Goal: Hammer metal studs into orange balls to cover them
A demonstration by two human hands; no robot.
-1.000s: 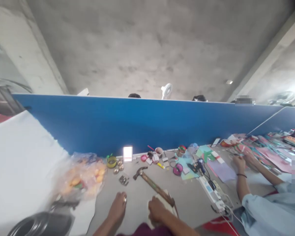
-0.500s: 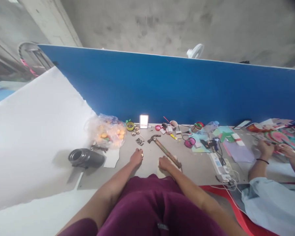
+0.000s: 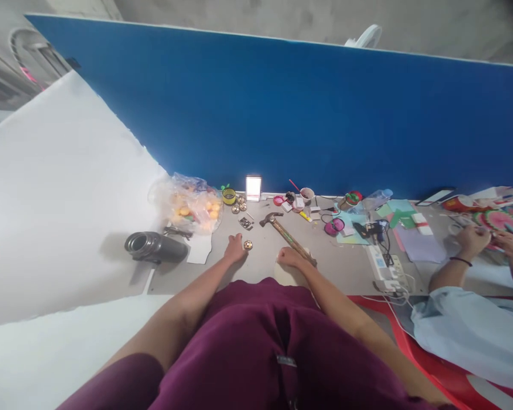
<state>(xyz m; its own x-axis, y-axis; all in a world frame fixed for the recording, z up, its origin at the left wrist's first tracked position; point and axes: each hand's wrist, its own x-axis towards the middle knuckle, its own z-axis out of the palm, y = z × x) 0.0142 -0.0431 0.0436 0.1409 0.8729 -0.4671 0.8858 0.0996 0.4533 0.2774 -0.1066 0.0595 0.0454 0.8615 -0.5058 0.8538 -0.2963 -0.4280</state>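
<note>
My left hand (image 3: 235,249) rests on the grey table, fingers apart, just left of a small round gold-and-dark piece (image 3: 248,245). The piece lies on the table close to the fingertips; whether they touch it is unclear. My right hand (image 3: 289,257) is closed in a fist over a cream-coloured pad (image 3: 285,274), and anything inside the fingers is hidden. Right of that fist lies a claw hammer (image 3: 291,239), its head pointing away from me. Beyond my left hand are several similar round pieces (image 3: 239,205) and a small cluster of metal parts (image 3: 245,223).
A dark flask (image 3: 156,247) lies on the left beside a plastic bag of orange items (image 3: 192,205). At the back stands a lit screen (image 3: 253,188). To the right are a glue gun (image 3: 370,229), a power strip (image 3: 380,267) and a co-worker's hands (image 3: 474,240).
My left hand has let go of the round piece, which now lies beside it. The right fist stays by the hammer. The view has tilted downward.
</note>
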